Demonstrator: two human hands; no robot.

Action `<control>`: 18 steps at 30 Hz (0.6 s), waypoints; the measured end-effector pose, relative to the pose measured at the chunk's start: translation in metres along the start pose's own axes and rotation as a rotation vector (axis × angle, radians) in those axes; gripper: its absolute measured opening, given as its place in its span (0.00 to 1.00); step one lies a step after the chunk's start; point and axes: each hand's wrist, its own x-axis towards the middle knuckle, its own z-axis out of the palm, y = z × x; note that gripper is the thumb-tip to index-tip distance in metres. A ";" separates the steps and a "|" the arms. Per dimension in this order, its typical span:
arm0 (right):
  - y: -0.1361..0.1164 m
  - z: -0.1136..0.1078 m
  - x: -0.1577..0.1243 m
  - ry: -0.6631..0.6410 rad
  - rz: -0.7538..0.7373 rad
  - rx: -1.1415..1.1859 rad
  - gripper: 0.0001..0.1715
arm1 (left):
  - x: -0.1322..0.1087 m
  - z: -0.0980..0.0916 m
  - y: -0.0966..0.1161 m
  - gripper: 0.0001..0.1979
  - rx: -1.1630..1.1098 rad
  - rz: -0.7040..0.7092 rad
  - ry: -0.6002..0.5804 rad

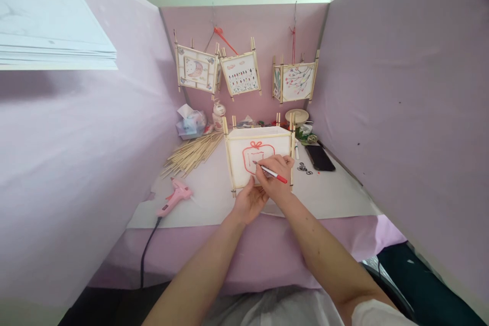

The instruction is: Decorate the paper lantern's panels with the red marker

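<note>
While the right hand's grip (280, 168) is closed around a slim white marker with a red end (270, 171), in the head view, the left hand's grip (248, 204) is clamped at the lower edge of a white box-shaped lantern with a pale stick frame (237, 158). Left thumb lies against the front panel, fingers below the edge. Lantern stands directly in front of both grips, front panel facing the person. Panel bears a red line drawing (255, 144): rounded outline, bow on top, shorter strokes inside. Marker tip sits inside the outline, beyond the right grip's fingers; contact with the panel cannot be told.

Left of the left grip, on the white-covered tabletop (336, 201): pink glue gun (174, 196) with black cable. Farther off on that side: loose bundle of thin pale wooden sticks (193, 154), a blue-and-white tissue pack (191, 123) behind it. Right of the right grip: small black rings (303, 168), then a black phone (320, 158), lying flat. Above and beyond both grips, three decorated stick-framed lanterns (241, 75) hang before the pink back wall (248, 20).
</note>
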 end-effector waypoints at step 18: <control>0.005 -0.004 0.001 0.119 0.027 0.017 0.01 | 0.000 0.001 0.001 0.20 0.007 -0.022 -0.015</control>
